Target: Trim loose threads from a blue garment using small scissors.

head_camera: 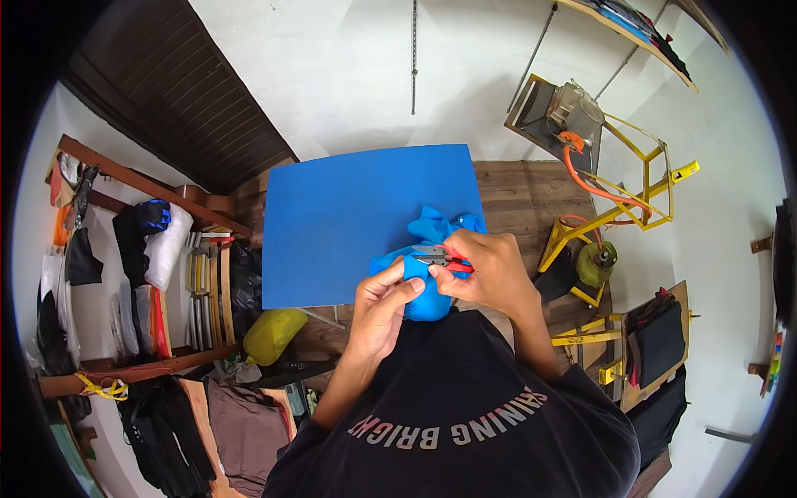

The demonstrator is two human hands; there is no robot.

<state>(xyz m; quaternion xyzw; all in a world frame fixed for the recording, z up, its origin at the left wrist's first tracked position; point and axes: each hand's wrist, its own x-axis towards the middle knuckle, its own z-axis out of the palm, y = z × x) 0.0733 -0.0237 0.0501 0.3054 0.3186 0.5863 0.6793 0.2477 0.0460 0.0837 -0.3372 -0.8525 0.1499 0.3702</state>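
Bright blue fabric (429, 303) is bunched at the near right edge of a blue tabletop (348, 211), partly against the dark shirt. My left hand (386, 299) pinches a fold of it between thumb and fingers. In my right hand (485, 267) is a pair of small thread snips (457, 260) with red handles. Their metal blades point left, over the pinched fold; whether they touch the cloth is hard to tell. More of the blue cloth lies on the tabletop beyond the hands.
Shelves with folded cloth and bags (168, 249) stand at left, a yellow bag (274, 336) beside the table. At right are a yellow metal frame (647, 187), an orange hose (585, 180), a green gas cylinder (596, 263) and stacked dark garments (660, 342).
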